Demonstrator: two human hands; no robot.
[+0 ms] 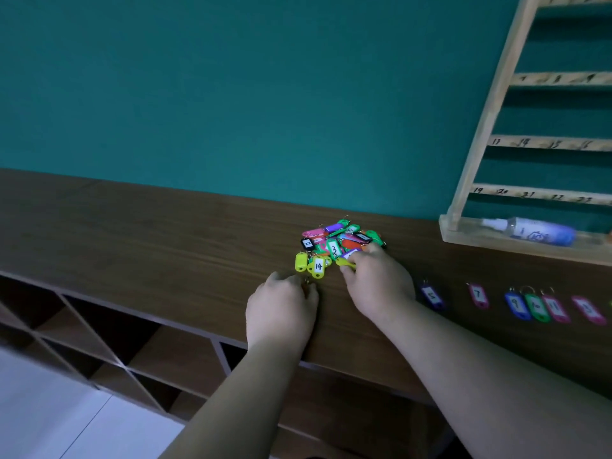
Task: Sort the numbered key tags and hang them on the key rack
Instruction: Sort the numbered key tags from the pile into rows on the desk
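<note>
Pale wood makes up the key rack (pixel 490 104), which leans against the teal wall (pixel 231 94) at the right. Its rails carry handwritten numbers, and no tag shows on the part in view. Its base tray (pixel 463 235) holds a white and blue bottle (pixel 533 230) lying on its side. The rack's right part is cut off by the frame edge. On the brown counter (pixel 149 233) sits the pile of key tags (pixel 337 238), mixed in colour, with a black 22 (pixel 307 242), a green 3 (pixel 333 249) and a yellow 14 (pixel 318 266) readable. Most other numbers are covered or blurred. The right hand (pixel 381 286) rests at the pile's near edge, thumb and forefinger pinching a yellow tag (pixel 346 263) whose number is hidden. The left hand (pixel 281 306) lies just beside it with its fingers curled. A small metal ring (pixel 308 283) shows at its fingertips, but whether it grips a tag cannot be told. To the right, well apart from the pile, sorted tags lie in a row: a blue 5 (pixel 432 296), a pink 7 (pixel 478 294), then a blue 9 (pixel 516 304), a green tag (pixel 536 307) and a pink 11 (pixel 557 309) touching side by side. The last pink tag (pixel 587 309) is too blurred to read. The cubbyholes (pixel 99 326) under the counter are too dark to see into.
</note>
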